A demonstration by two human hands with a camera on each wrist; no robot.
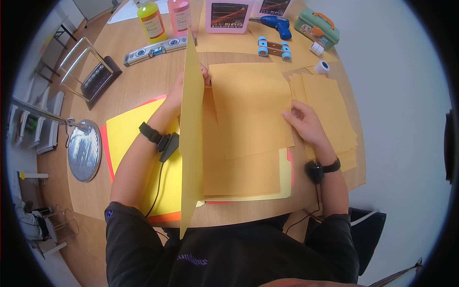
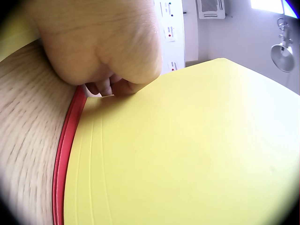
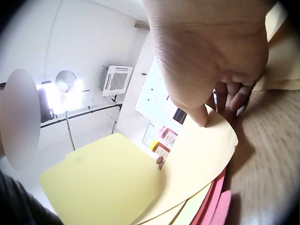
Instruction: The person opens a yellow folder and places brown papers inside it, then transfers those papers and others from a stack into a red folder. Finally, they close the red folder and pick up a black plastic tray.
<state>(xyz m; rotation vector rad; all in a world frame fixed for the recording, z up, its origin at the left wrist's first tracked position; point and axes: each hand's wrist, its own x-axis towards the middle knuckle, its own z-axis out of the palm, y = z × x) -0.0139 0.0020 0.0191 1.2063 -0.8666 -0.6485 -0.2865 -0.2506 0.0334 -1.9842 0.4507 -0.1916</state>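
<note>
A pale yellow file folder [image 1: 191, 138] stands with its cover upright, nearly edge-on in the head view. My left hand [image 2: 103, 42] holds that cover near its far end, fingers curled over the edge; the cover partly hides this hand in the head view. Inside the folder lies a manila sheet [image 1: 244, 179]. Over it, slightly askew, is another manila sheet [image 1: 253, 110], its right edge pinched between the thumb and fingers of my right hand [image 1: 307, 123]. In the right wrist view this upper sheet [image 3: 201, 154] bows upward. Red folder edges [image 3: 218, 197] show underneath.
More manila sheets [image 1: 330, 105] lie fanned at right. Bright yellow folders [image 1: 131, 124] are stacked at left, near a Newton's cradle [image 1: 98, 81] and a round metal base [image 1: 85, 153]. Along the back are a spirit level [image 1: 158, 50], bottles [image 1: 153, 21], a blue drill [image 1: 277, 25] and a toy car [image 1: 274, 48].
</note>
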